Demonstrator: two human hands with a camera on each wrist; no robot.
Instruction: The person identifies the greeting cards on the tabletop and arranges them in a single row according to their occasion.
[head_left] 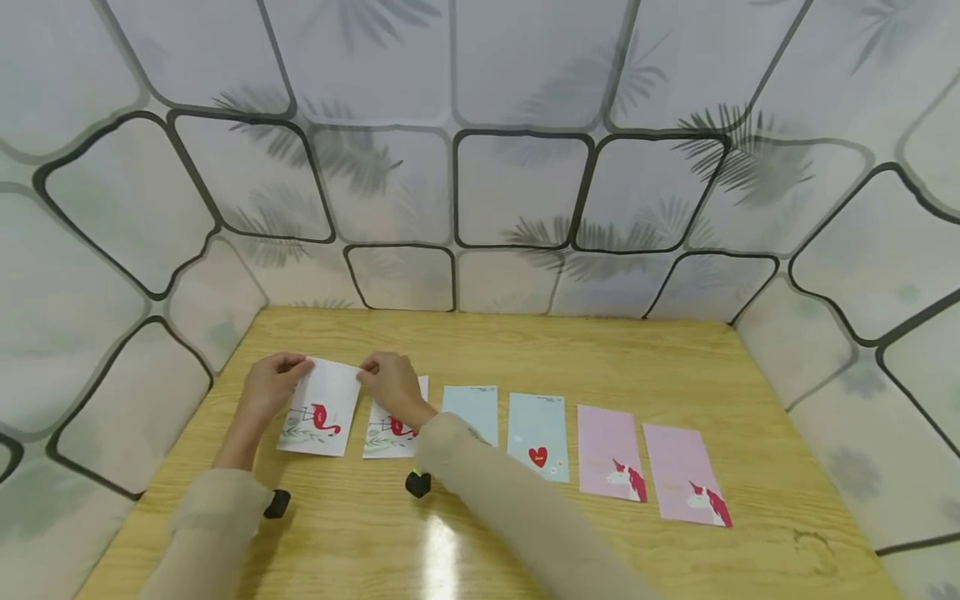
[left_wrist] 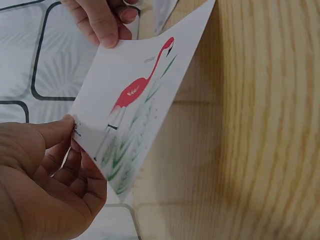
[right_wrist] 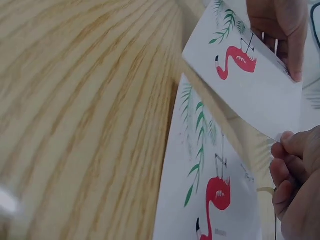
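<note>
A white flamingo envelope (head_left: pixel 321 410) is lifted at its far edge above the wooden table (head_left: pixel 480 350). My left hand (head_left: pixel 272 385) pinches its far left corner, and my right hand (head_left: pixel 390 385) pinches its far right corner. In the left wrist view the flamingo envelope (left_wrist: pixel 132 102) hangs tilted between my left hand (left_wrist: pixel 45 175) and the right hand's fingers (left_wrist: pixel 102 22). In the right wrist view the held envelope (right_wrist: pixel 245 75) sits above a second flamingo envelope (right_wrist: pixel 212 190), with my right hand (right_wrist: pixel 297 170) at its corner.
A second flamingo envelope (head_left: pixel 393 432) lies flat under my right wrist. To its right lie two pale blue envelopes (head_left: pixel 537 435) and two pink unicorn envelopes (head_left: pixel 684 485) in a row. Patterned screens (head_left: pixel 480 167) wall the table on three sides.
</note>
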